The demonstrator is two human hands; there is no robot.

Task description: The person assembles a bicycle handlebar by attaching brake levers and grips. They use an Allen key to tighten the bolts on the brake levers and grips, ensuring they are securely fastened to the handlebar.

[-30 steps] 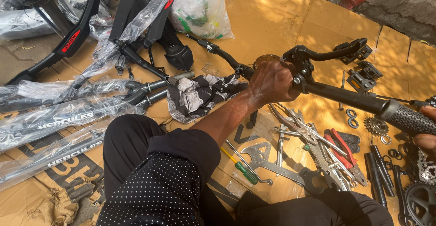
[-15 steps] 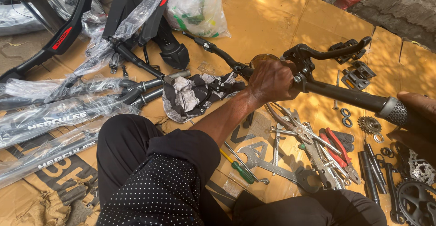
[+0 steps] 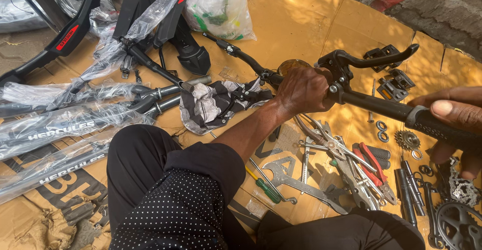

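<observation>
Handlebar (image 3: 374, 104) lies across the cardboard above the pliers (image 3: 346, 164). My left hand (image 3: 304, 89) clamps its middle by the brake lever (image 3: 371, 59); my right hand (image 3: 452, 117) seems closed on the end grip, partly cut off.

Black bicycle handlebar (image 3: 374, 104), brake lever (image 3: 371, 59) mounted, lying roughly horizontal above the cardboard, rubber grip (image 3: 442, 127) at its right end, gripped mid-bar.
</observation>
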